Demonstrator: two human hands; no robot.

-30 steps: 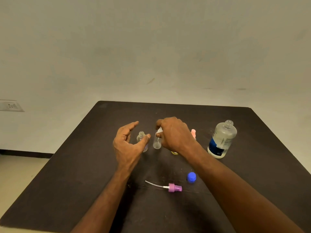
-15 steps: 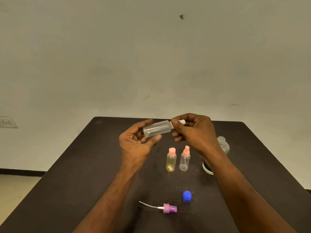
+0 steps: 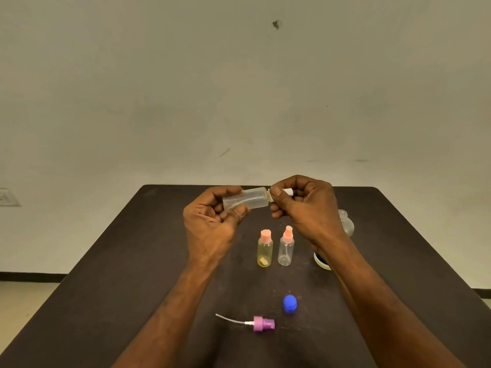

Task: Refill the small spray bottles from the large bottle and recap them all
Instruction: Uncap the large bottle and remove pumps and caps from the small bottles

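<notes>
A plain, scuffed wall stands behind a dark desk point(image 3: 138, 261), with a wall socket point(image 3: 8, 198) at the far left edge. Over the middle of the desk the left hand point(image 3: 210, 224) curls round the body of a small clear spray bottle point(image 3: 247, 200), held on its side and raised off the surface. Just to its right, the right hand point(image 3: 305, 208) pinches the bottle's white spray top point(image 3: 288, 192) between thumb and fingers; whether it is being loosened or tightened cannot be told, though the bottle looks nearly empty, so unscrewing seems likelier. Below the hands a yellow-tinted bottle point(image 3: 265, 252) and a clear bottle point(image 3: 286, 248) stand upright side by side, both with pink tops on; the clear one looks unfilled. Nearer the person lie a purple spray head point(image 3: 261, 323) with its dip tube, off its bottle, and a blue cap point(image 3: 289, 303). At the right the large bottle point(image 3: 345, 227) stands uncapped, mostly hidden behind the right forearm. By this showing the task is early: the supply is open, no pouring is under way, and filling and recapping remain.
</notes>
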